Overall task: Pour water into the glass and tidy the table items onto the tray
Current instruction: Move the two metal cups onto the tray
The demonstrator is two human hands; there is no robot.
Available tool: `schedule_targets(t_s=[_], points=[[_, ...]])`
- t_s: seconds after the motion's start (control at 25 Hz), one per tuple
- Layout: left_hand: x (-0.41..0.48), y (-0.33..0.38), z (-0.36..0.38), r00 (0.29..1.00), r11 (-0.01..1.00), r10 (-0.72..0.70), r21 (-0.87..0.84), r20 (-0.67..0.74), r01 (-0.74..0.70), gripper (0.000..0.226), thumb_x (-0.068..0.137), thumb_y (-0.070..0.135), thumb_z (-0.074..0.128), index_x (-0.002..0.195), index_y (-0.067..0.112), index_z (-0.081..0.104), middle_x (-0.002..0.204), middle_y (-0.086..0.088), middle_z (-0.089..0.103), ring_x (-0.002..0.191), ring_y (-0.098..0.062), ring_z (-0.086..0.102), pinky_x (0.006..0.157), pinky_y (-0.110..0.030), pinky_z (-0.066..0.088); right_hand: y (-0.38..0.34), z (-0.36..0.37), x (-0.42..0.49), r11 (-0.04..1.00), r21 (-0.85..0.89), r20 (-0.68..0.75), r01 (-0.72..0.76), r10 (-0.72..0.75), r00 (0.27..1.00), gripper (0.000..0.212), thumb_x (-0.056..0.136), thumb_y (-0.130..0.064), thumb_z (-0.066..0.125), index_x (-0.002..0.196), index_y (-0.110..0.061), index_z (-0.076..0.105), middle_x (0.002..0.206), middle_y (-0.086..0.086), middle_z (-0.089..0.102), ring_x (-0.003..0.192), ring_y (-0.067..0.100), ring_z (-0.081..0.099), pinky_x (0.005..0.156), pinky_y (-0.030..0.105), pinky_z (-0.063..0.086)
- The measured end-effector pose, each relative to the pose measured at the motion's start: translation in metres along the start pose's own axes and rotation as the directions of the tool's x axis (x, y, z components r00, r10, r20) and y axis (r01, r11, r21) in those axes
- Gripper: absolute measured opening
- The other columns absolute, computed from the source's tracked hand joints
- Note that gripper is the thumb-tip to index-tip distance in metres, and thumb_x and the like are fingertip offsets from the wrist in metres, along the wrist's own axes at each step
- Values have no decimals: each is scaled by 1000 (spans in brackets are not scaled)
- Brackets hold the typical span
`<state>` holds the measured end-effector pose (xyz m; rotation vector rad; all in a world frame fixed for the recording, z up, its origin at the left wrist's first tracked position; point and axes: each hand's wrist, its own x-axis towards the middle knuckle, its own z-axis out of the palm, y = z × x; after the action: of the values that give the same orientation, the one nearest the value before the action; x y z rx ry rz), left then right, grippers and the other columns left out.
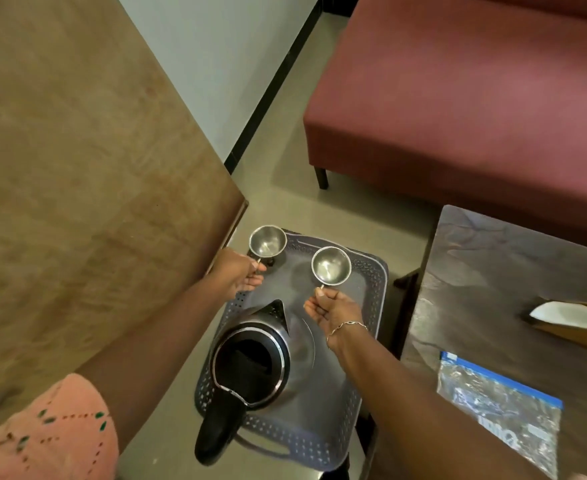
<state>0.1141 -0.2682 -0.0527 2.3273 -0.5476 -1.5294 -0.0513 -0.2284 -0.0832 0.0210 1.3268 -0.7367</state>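
A grey perforated tray sits low between two tables. On its near half stands a steel electric kettle with a black lid and handle. My left hand pinches the handle of a steel cup over the tray's far left corner. My right hand pinches the handle of a second steel cup above the tray's far middle. Both cups look empty. Whether either cup touches the tray I cannot tell.
A brown wooden table fills the left. A dark table on the right carries a blue-edged plastic bag and a tissue box. A maroon sofa stands behind, on a grey floor.
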Motion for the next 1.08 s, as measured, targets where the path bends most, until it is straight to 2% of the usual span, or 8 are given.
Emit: schedule_targets(t_s=[0.2,0.4,0.6,0.68,0.76,0.84,0.96,1.08], points=[[35,-22,12,999,1000,6,18,-42,-6,31,93,0,46,64,7,56,63,-7,56,55,-13,54,42,-15,44,13,17,32,999,-29,-34,-18,17,999,20,89,5,50,71,-4,50,68,13,52,57,19,54,46,18,53],[53,-33,20,999,1000,6,10,-41,-5,28,89,1,52,63,7,59,63,-9,59,55,-15,56,52,-21,45,22,20,49,998,-42,-59,-43,40,997,20,88,5,51,70,-4,50,67,14,52,33,8,56,44,19,53],[49,-40,17,998,998,28,49,-48,-26,16,91,0,48,80,1,60,81,-16,61,59,-15,56,55,-22,46,20,16,43,996,-40,-41,-74,72,997,20,88,8,50,71,-3,48,69,15,52,59,21,55,44,19,53],[39,-41,9,999,997,43,65,-2,-43,19,94,-1,42,99,-7,60,85,-16,59,61,-13,54,52,-17,45,14,13,37,993,-75,-13,-95,94,995,18,87,7,51,73,-3,49,72,13,52,64,20,53,55,20,56],[23,-37,-5,997,995,71,69,34,-73,20,93,-4,42,100,-8,60,84,-15,59,63,-13,52,53,-16,44,4,5,26,989,-108,22,-105,108,994,12,88,5,51,78,-1,52,73,11,51,67,21,52,85,29,53],[-4,-29,-19,982,980,187,74,-35,-184,21,91,-2,47,106,-4,62,86,-13,64,75,-19,58,71,-26,51,-10,-7,8,990,-113,53,-79,85,995,4,88,3,51,85,0,53,75,10,52,78,23,54,98,36,44],[-77,-22,-13,839,882,468,92,-277,-462,21,92,9,49,106,11,65,103,-6,67,96,-20,62,87,-32,52,-30,-49,-19,970,-203,101,135,-117,988,14,88,2,53,81,-11,52,78,8,56,74,17,56,82,28,51],[-162,-32,29,486,617,778,337,-398,-711,24,92,4,46,109,5,63,104,-5,65,99,-17,59,85,-22,47,-43,-119,-42,861,-370,117,350,-331,937,19,86,2,56,84,-16,55,79,4,59,73,13,58,67,16,52]])
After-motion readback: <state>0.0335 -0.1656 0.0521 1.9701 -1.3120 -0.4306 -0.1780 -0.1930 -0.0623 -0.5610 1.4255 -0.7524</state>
